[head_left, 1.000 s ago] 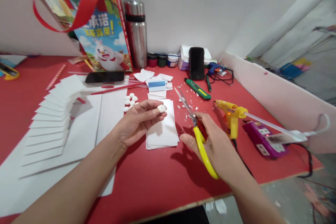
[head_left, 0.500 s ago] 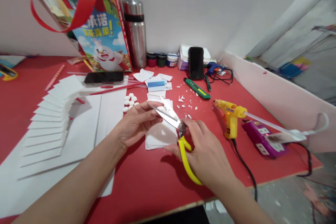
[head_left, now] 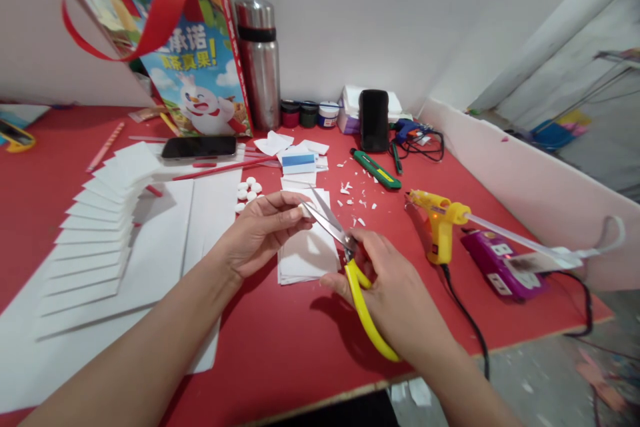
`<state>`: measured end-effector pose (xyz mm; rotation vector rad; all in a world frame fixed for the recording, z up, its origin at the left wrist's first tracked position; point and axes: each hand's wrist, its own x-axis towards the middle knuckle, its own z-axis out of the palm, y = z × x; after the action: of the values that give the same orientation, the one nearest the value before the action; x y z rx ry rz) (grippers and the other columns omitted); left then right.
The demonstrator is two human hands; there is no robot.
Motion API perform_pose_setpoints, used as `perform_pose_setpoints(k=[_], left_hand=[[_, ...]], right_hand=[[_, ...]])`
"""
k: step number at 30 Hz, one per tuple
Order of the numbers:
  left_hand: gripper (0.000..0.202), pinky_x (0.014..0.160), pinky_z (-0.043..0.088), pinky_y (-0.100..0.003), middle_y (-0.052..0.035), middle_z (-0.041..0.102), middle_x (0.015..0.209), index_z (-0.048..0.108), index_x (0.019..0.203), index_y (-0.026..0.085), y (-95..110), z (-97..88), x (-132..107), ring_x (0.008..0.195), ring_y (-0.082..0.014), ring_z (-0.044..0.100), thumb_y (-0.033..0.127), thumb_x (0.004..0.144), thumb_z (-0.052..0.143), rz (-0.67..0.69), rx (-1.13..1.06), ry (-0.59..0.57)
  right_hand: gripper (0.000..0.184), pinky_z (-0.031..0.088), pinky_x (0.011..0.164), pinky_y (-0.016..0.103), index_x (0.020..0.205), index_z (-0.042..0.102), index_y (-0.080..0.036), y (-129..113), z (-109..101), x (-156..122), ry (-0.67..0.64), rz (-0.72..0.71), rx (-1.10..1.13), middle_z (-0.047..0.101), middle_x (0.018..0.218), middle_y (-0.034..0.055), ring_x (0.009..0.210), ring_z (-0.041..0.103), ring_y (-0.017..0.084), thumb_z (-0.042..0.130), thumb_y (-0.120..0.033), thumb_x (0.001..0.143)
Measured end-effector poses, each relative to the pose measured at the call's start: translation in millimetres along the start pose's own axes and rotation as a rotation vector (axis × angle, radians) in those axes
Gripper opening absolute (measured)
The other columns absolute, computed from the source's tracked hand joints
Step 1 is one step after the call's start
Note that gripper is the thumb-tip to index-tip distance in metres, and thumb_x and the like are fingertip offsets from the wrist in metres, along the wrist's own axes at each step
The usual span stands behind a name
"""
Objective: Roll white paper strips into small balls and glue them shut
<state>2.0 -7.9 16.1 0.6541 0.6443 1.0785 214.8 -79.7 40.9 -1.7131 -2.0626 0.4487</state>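
Pinching a small white piece [head_left: 305,211] between thumb and fingers: left hand [head_left: 267,230]. Right hand [head_left: 387,287] gripping scissors [head_left: 349,243] by the yellow handles; blades parted at the piece, contact not certain. Paper stack [head_left: 307,257] directly below the grip. White discs [head_left: 249,193] just left of the left fingers, partly hidden by them. Scraps [head_left: 346,188] and green cutter [head_left: 377,170] beyond the right hand. Glue gun [head_left: 440,220] to its right, small light lit, cord running behind the right forearm and over the near edge: nearest obstacle that side. Fanned cards [head_left: 95,240] left of the left forearm. Bag [head_left: 200,90] and flask [head_left: 260,73] stand well beyond the grip.

Compared with one second ago: scissors then held right of the piece, apart; now brought across to it. Left hand nearly unmoved.

Red tabletop [head_left: 280,340] runs from under the hands to the near edge, right forearm crossing that edge. Low panel [head_left: 530,173] bounds the far right.
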Motion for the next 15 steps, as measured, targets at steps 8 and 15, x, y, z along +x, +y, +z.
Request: perform_pose_setpoints(k=[8, 15], left_hand=[[0.016, 0.081, 0.057, -0.021, -0.0046, 0.075, 0.086, 0.077, 0.088, 0.012, 2.3, 6.2, -2.2, 0.078, -0.0113, 0.07, 0.012, 0.074, 0.084, -0.01, -0.032, -0.016], [0.02, 0.074, 0.059, -0.021, -0.0032, 0.074, 0.081, 0.077, 0.085, 0.012, 1.8, 7.3, -1.9, 0.073, -0.0118, 0.07, 0.012, 0.068, 0.088, -0.039, -0.053, -0.022]], right_hand=[[0.044, 0.05, 0.071, 0.033, 0.119, 0.056, -0.017, 0.5, -7.6, 2.8, 0.096, -0.056, 0.025, 0.065, 0.094, 0.0081, 0.078, 0.063, 0.022, 0.064, -0.05, 0.091], [0.047, 0.052, 0.068, 0.038, 0.119, 0.057, -0.015, 0.3, 4.6, 2.5, 0.132, -0.196, -0.134, 0.066, 0.102, 0.016, 0.082, 0.066, 0.028, 0.062, -0.053, 0.092]])
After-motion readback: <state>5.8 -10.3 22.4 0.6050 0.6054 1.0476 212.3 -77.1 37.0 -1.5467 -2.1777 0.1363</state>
